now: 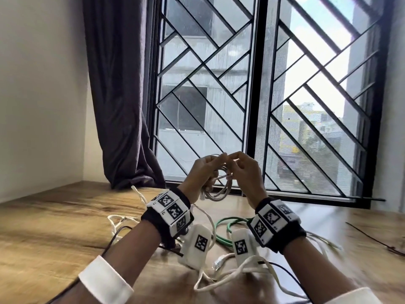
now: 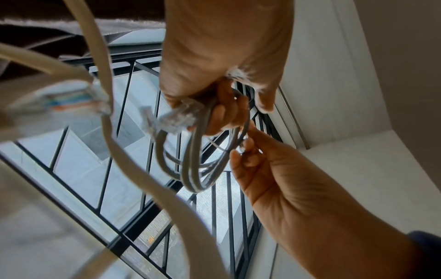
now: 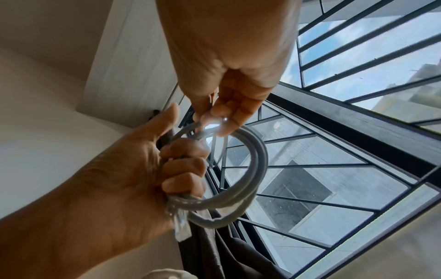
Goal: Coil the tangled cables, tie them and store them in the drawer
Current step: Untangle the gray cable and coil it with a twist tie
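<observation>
Loose white cables (image 1: 219, 279) sprawl on the wooden table (image 1: 54, 227) below raised wrists. Left hand (image 1: 200, 170) fists the coiled grey cable (image 1: 215, 193); right hand (image 1: 245, 172) pinches a thin tie (barely visible) at the coil's top. A slackened fist could let the loops spring apart before the tie cinches.

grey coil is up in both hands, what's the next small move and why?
Probably cinch the thin tie around the grey coil. The left hand grips the loops together, the right hand pinches the tie beside them, and no finished binding shows on the coil.
</observation>
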Motion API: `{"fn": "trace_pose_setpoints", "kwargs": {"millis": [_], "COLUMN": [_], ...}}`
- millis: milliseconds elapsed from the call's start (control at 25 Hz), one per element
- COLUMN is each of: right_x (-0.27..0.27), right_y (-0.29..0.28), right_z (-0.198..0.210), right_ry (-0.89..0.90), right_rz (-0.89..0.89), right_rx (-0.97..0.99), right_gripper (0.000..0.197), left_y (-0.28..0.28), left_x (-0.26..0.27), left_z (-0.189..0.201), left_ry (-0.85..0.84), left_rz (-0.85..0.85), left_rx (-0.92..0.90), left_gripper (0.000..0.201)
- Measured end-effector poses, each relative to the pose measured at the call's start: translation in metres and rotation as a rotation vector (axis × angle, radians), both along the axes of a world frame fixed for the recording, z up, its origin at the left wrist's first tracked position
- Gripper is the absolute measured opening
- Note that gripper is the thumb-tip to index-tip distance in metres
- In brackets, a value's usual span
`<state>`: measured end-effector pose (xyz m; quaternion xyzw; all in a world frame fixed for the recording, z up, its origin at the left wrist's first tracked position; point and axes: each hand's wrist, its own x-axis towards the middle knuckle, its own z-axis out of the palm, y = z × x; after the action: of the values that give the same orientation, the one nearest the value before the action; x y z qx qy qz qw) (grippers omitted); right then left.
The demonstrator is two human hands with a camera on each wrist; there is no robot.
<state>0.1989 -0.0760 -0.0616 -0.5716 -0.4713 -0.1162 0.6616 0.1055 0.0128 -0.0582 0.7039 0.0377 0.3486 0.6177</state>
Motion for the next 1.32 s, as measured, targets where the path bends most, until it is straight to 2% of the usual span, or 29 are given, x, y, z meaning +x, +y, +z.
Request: {"fn": "trace_pose_setpoints", "kwargs": {"millis": [120, 240, 320, 440, 600, 680, 920, 1160, 1320], "right_x": [-0.001, -0.003, -0.004, -0.004, -0.005, -0.008, -0.005, -0.007, -0.008], "right_y": [0.0, 0.004, 0.005, 0.002, -0.001, -0.001, -0.006, -0.008, -0.006], "right_z": [0.001, 0.0, -0.002, 0.0, 0.001, 0.002, 0.004, 0.0, 0.0], "right_ry": [-0.008, 0.038, 0.075, 0.119, 0.023, 0.015, 0.185, 0.123, 0.076], "right_rz": [0.022, 0.14, 0.193, 0.208, 0.097, 0.097, 0.169, 0.127, 0.098], "right_rx": [-0.003, -0.036, -0.041, 0.003, -0.023, -0.02, 0.148, 0.042, 0.046], "right_gripper": [0.012, 0.008, 0.005, 0.005, 0.008, 0.005, 0.021, 0.02, 0.02], "left_y": [-0.002, 0.0, 0.004, 0.005, 0.003, 0.006, 0.014, 0.012, 0.011], "left_x": [0.002, 0.003, 0.002, 0.003, 0.003, 0.002, 0.004, 0.004, 0.002], "left_z": [-0.005, -0.005, -0.004, -0.004, -0.004, -0.002, -0.004, -0.003, -0.003], "left_ry": [-0.003, -0.079, -0.12, -0.136, -0.062, -0.039, -0.09, -0.128, -0.121], "left_rz": [-0.004, 0.007, 0.036, 0.056, 0.043, 0.035, 0.041, -0.009, -0.034], "left_rx": [-0.078, -0.243, -0.286, -0.256, -0.177, -0.17, -0.263, -0.279, -0.246], "left_gripper": [0.024, 0.024, 0.025, 0.022, 0.021, 0.023, 0.026, 0.024, 0.023]}}
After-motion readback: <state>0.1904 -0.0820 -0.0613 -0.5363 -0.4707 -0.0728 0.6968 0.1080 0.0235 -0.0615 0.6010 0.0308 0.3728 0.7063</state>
